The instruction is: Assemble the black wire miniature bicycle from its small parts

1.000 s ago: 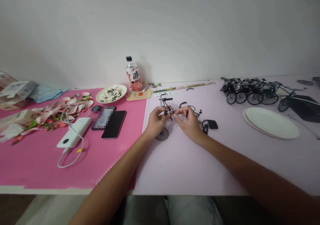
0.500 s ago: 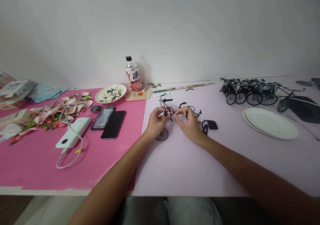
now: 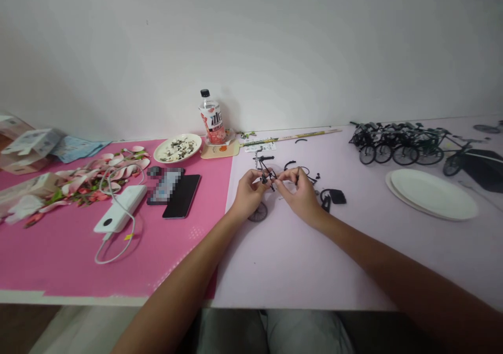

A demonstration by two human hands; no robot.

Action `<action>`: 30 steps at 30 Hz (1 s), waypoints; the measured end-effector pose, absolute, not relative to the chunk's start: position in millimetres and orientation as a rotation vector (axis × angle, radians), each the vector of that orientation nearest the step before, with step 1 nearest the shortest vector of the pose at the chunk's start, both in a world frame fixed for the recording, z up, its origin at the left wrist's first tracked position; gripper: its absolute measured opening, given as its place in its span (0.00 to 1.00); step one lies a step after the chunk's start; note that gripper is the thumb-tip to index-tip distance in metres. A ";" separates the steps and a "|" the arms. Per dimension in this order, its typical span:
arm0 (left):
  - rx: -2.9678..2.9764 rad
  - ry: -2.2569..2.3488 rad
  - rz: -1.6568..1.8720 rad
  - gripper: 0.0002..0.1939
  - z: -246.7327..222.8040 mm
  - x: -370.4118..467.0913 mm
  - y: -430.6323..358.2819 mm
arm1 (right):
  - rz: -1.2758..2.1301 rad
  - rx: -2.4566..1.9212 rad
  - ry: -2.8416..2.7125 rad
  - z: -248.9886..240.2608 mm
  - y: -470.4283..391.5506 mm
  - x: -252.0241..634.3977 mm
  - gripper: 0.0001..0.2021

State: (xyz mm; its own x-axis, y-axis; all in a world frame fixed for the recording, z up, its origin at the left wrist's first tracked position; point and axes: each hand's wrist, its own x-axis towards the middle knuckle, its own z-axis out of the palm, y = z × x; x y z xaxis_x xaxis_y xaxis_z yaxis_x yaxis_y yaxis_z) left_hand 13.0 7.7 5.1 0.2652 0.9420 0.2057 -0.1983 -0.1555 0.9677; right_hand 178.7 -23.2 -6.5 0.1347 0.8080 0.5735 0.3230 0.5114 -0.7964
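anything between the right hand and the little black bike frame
Nothing visible. The right hand reaches right up to the black bike frame, which the left hand grips from the other side. The wheel below the left hand is off that line.

The forearms (image 3: 204,249) and hands (image 3: 249,192) are bare, the trousers (image 3: 306,333) greyish.

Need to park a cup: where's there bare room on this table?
Bare: the pale surface between the forearms; the gap between the black pad and white plates; the front-left pink corner, between petals and cable. Crowded: around the left hand and right hand, with a wheel and loose parts; back right, with toy bicycles.
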 end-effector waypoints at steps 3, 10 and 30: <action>1.341 0.786 1.199 0.20 5.6 12.5 7.4 | 0.466 -1.051 -1.462 -5.2 -23.2 179.4 0.17; 1.347 0.799 1.199 0.21 6.1 13.2 6.8 | 0.485 -1.051 -1.459 -5.4 -22.3 180.2 0.17; 1.338 0.788 1.199 0.20 4.1 12.5 8.2 | 0.485 -1.056 -1.487 -2.1 -23.2 180.7 0.17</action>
